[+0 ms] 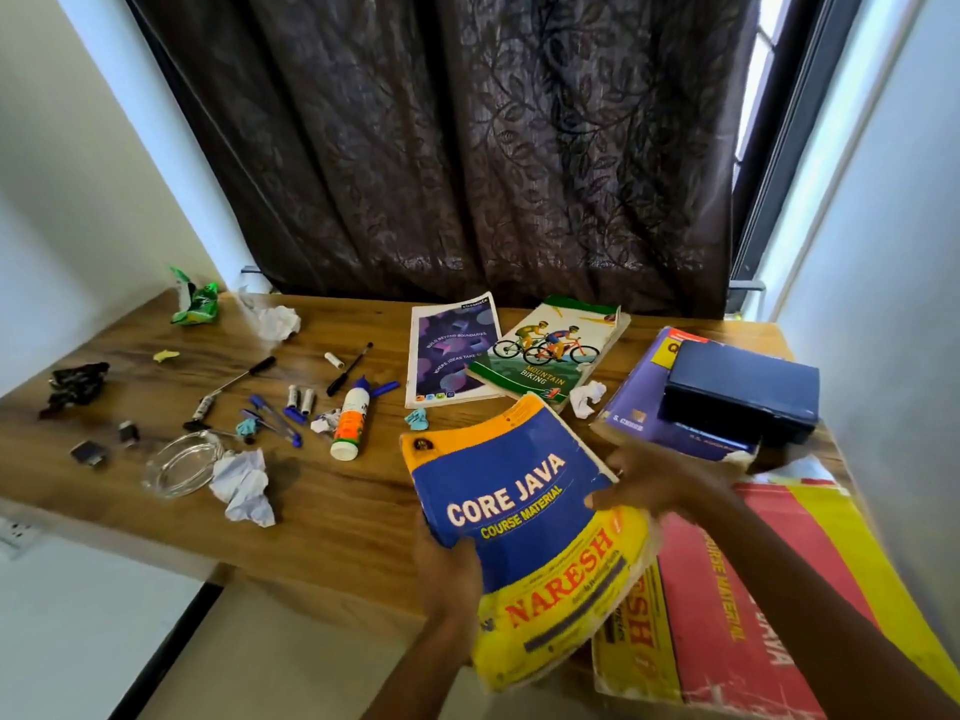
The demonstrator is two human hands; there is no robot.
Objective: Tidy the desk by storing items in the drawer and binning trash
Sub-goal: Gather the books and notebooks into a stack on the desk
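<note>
Cluttered wooden desk point(322, 517)

Left of the hands lie pens point(275, 415), a glue bottle point(350, 420) and crumpled paper point(244, 485); beyond them, two notebooks point(449, 350); right, stacked books point(675, 407).

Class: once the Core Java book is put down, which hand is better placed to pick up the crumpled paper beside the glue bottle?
Probably the left hand: it grips the Core Java book on the side nearer the crumpled paper and glue bottle.

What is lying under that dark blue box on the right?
The dark blue box rests on a purple book, covering much of its cover; anything else beneath is hidden.
</note>
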